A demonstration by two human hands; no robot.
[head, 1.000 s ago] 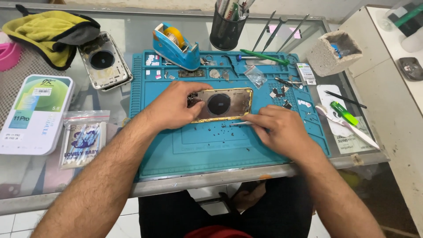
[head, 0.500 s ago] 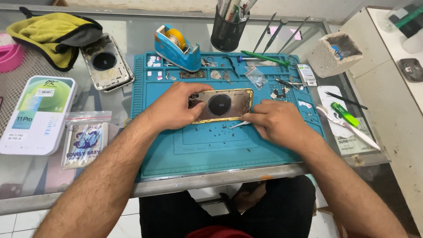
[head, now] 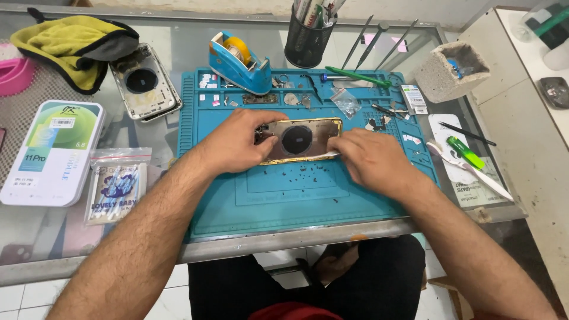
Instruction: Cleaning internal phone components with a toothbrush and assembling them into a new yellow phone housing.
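A gold phone housing (head: 299,139) with a dark round coil lies face up on the blue repair mat (head: 284,189). My left hand (head: 237,142) presses down on its left end and holds it steady. My right hand (head: 370,160) grips a thin silvery tool (head: 323,156) whose tip runs along the housing's near edge. Small dark crumbs of debris are scattered on the mat just in front of the housing.
A second phone housing (head: 144,89), a yellow cloth (head: 71,38), a white box (head: 53,151) and a small bag (head: 115,189) lie left. A blue tape dispenser (head: 237,59), black tool cup (head: 307,41), tweezers, a grey block (head: 453,71) and green-handled tool (head: 465,153) stand behind and right.
My right hand has slid left along the housing's near edge, bringing the thin tool closer to the housing. My left hand stays on the housing's left end.
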